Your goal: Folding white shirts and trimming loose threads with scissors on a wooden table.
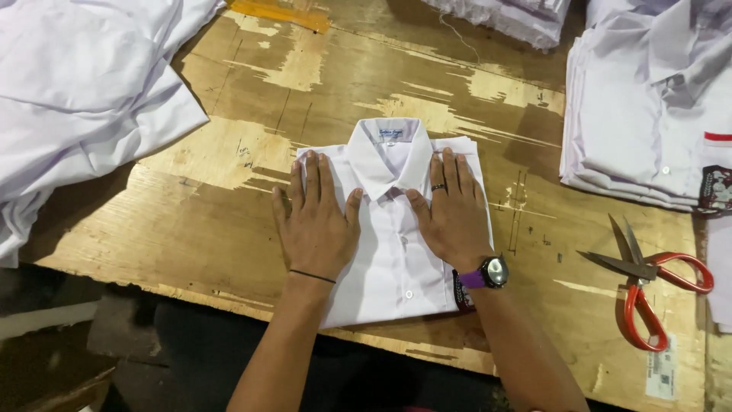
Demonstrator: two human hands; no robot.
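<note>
Worn plywood makes up our surface (229, 175), its near edge running just below the wrists, with dark floor beyond it. At far left a loose heap of white shirts (84, 99) spills toward the corner; we judge a wide sweep that way could drag a sleeve over the edge. Bare wood lies between that heap and the folded white shirt (390, 252), which sits at the middle, collar away from us, its hem close to the near edge. Our left hand (314, 221) lies flat and open on the shirt's left half, fingers spread, gripping nothing; our right hand (451, 217), with a ring and a wristwatch, presses flat and open on the right half. Uneven pressure could skew the fold or push the hem off the surface. Right of the shirt is open wood, then the red-handled scissors (648, 278), blades parted and pointing toward us, a snag risk. Behind them stands a neat stack of folded shirts (640, 114).
</note>
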